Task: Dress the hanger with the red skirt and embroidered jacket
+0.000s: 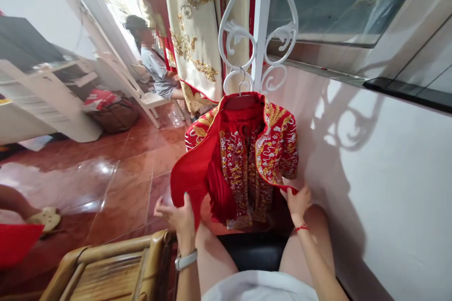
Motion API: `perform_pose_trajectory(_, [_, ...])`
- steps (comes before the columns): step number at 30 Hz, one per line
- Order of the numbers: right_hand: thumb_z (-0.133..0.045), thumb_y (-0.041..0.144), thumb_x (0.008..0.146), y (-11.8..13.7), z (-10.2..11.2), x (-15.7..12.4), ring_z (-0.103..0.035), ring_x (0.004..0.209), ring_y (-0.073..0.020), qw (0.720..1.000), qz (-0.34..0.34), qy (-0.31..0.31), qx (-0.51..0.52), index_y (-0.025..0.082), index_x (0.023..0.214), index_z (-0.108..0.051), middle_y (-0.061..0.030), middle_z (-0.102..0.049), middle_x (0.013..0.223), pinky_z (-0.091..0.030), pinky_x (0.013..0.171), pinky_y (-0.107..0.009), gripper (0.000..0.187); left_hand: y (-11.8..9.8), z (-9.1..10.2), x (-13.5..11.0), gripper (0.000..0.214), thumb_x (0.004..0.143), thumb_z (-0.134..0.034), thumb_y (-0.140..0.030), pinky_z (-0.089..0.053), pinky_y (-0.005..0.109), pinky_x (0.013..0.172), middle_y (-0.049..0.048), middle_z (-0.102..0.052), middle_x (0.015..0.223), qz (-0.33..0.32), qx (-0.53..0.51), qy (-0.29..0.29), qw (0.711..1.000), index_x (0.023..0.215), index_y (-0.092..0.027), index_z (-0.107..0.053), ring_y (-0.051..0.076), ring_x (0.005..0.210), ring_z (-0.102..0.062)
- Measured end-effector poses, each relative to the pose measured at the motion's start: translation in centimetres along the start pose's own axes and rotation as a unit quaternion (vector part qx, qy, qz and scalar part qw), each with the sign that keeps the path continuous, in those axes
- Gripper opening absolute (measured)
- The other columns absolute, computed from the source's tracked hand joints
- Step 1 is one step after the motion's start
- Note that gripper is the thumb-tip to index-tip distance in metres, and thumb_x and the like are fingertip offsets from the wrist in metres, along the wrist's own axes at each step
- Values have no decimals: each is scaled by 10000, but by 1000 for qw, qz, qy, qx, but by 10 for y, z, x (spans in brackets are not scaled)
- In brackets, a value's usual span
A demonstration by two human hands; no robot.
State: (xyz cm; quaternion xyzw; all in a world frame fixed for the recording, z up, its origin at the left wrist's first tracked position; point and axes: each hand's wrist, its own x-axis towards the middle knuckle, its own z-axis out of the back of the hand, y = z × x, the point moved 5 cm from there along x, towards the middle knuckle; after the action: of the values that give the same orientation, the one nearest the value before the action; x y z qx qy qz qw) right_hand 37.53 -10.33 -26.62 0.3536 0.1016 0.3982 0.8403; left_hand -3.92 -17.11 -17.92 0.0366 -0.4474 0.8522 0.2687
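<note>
A red jacket (243, 160) with gold and silver embroidery hangs on a hanger (241, 99) from a white scrolled metal rack (259, 33) against the wall. The jacket front is spread open, showing its plain red lining at the left. My left hand (178, 218) grips the lower edge of the left panel, thumb over the cloth. My right hand (298, 203) pinches the lower corner of the right panel. A watch sits on my left wrist and a red string on my right. My knees are below the jacket.
A bamboo chair (113, 268) stands at the lower left. A cream gown with gold embroidery (192, 33) hangs behind the rack. A person (155, 66) sits farther back near white furniture (45, 99). Someone's foot in a slipper (44, 218) rests on the glossy red tile floor.
</note>
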Motion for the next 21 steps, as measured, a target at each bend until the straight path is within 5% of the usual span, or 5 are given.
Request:
perform_pose_trajectory(4, [-610,531,750,126,2,-3,-241,1458,-440,980,192,-26,50,126,1537,-229,-265,-311,1568,-193,1097,-729,964,-117,-36,14,1051,724,-723,-448,-132,613,1193,324,-182,1580,-219,-48,58,973,1510,2,-190,432,1498,-109])
perform_pose_trajectory(8, [-633,414,747,205,-7,11,-139,1485,-464,978,197,-37,62,82,1516,-306,-284,-156,1620,-151,1110,-727,899,-169,-60,32,554,862,-456,-157,-162,564,1193,172,-372,1567,-230,-100,63,966,1415,-146,-474,336,1492,-221])
perform_pose_trajectory(11, [-442,233,820,205,19,48,-354,1430,-350,961,235,-41,138,197,1459,-451,-174,-422,1537,-200,1133,-675,639,-160,-39,82,441,879,-327,-92,-390,433,1076,122,-682,1215,-217,-169,57,960,1172,-148,-652,258,1195,-574])
perform_pose_trajectory(16, [-436,196,785,187,83,138,-602,1157,-256,900,269,-118,321,198,1070,-717,-132,-686,1200,-413,1074,-467,400,-175,-8,186,340,845,-415,-99,-464,325,953,78,-727,1026,-290,-195,103,931,1054,-87,-683,188,962,-629])
perform_pose_trajectory(21, [-623,274,698,203,69,212,-568,642,-196,884,143,167,413,184,803,-669,-24,-639,619,-507,668,-343,145,-194,-59,211,295,788,-488,-116,-482,339,965,81,-752,1006,-289,-186,206,916,987,-81,-702,202,957,-642])
